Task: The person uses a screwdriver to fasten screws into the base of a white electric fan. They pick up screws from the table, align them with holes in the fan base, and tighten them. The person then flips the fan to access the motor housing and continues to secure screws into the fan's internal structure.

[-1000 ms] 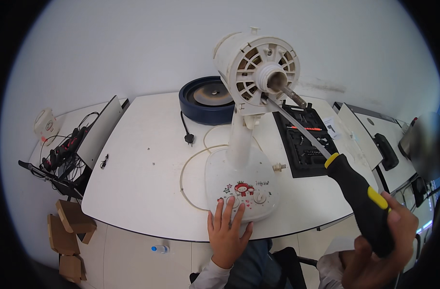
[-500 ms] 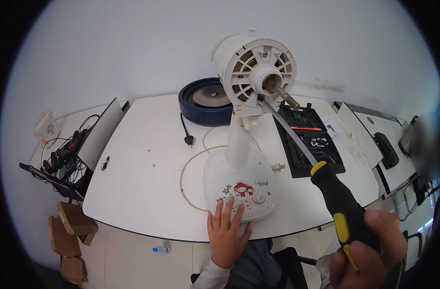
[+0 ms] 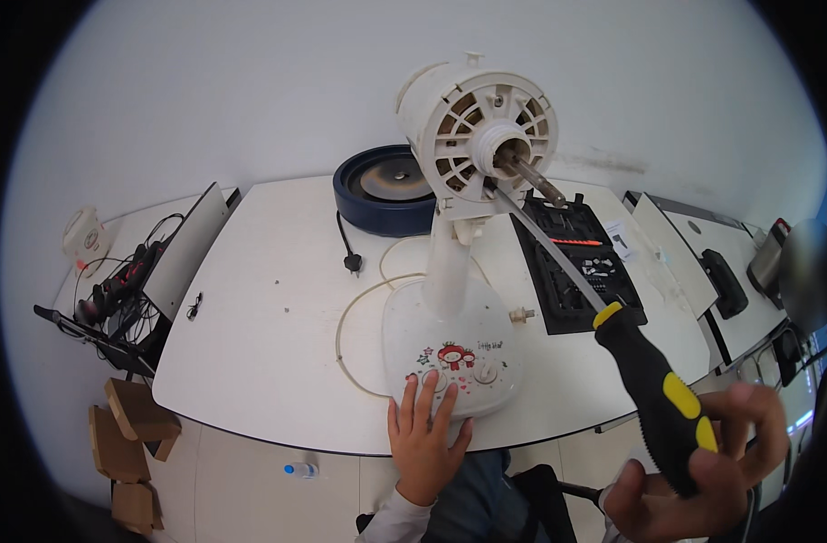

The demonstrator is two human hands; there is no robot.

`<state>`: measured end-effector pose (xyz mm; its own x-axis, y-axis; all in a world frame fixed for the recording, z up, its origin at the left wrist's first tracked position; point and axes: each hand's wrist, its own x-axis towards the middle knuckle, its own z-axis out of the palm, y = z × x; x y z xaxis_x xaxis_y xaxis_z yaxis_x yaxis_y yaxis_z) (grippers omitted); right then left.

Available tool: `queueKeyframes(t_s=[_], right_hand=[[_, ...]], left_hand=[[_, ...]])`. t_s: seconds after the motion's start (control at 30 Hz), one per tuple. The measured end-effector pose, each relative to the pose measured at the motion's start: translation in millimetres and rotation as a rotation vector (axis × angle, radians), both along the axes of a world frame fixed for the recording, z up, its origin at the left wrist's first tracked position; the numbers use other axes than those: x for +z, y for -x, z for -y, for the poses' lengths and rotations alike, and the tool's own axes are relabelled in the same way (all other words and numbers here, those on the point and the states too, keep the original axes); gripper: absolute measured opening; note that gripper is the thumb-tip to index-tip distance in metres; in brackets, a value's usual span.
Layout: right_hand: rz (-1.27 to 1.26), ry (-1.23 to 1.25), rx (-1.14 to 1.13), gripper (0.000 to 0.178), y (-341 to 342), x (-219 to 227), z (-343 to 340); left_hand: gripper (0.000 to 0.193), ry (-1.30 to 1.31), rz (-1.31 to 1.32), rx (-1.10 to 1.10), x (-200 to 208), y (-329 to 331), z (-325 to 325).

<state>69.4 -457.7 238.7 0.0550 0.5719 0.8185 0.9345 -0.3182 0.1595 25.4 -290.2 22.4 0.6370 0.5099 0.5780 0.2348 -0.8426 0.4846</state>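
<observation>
A white electric fan without blades or cage stands on the table; its round motor housing (image 3: pixel 423 113) faces me with a bare metal shaft (image 3: pixel 542 184). My left hand (image 3: pixel 424 457) lies with fingers spread on the front of the fan's base (image 3: pixel 413 317), by the knobs and the red cartoon print. In my right hand (image 3: pixel 703 484) is a long screwdriver (image 3: pixel 638 362) with a black and yellow handle, held by thumb and fingers near its butt end. Its blade slants up to the slotted front of the housing, below the shaft; the tip is hidden there.
Behind the fan on the white table (image 3: pixel 242 335) sits a round dark-blue appliance (image 3: pixel 350 201) with a plug (image 3: pixel 352 262). An open black tool case (image 3: pixel 558 294) lies to the right. A small metal-ended fitting (image 3: pixel 522 315) rests beside the base. Cardboard boxes (image 3: pixel 119 448) stand on the floor.
The screwdriver's handle has rolled about its axis, bringing other yellow patches into view, and shifted slightly right. My right fingers have loosened and spread somewhat. My left hand stays on the base.
</observation>
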Motion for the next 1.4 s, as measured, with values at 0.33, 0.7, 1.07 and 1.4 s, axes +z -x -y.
queueKeyframes(t_s=[0.33,0.7,1.07,1.4], right_hand=[[0.049,0.26,-0.322,0.036,14.4,5.2,15.7],[0.011,0.042,-0.06,0.051,-7.7,-6.9,5.7],[0.032,0.205,-0.137,0.04,12.3,6.8,1.0],[0.02,0.098,0.141,0.034,-2.6,8.5,1.6]], left_hand=[[0.049,-0.006,-0.003,0.01,-1.5,2.4,-2.2],[0.047,0.001,-0.005,0.009,-0.1,1.5,-0.4],[0.049,-0.001,-0.013,0.008,-1.6,2.2,-2.1],[0.048,0.003,0.01,-0.006,-0.7,-0.3,0.1]])
